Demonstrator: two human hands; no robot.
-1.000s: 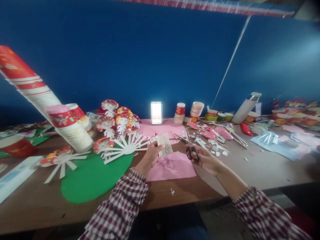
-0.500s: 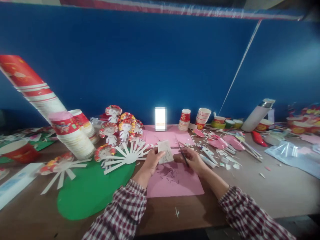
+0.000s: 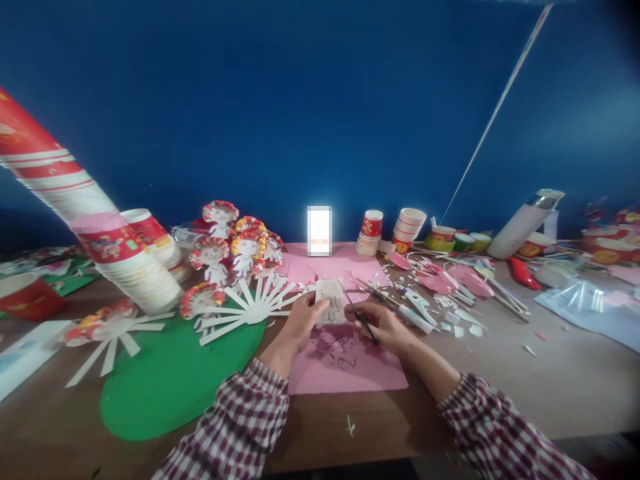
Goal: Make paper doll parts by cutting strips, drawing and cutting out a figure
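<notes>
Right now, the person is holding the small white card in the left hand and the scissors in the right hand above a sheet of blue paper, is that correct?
Not quite: the flat paper sheet under the hands is pink, not blue, as the head view shows. The left hand does hold the small white card, and the right hand holds the dark scissors above that sheet.

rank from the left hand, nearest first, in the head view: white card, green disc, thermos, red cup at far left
1. white card, held in the left hand
2. green disc, lower left
3. red cup, far left edge
4. thermos, far right, at the back
</notes>
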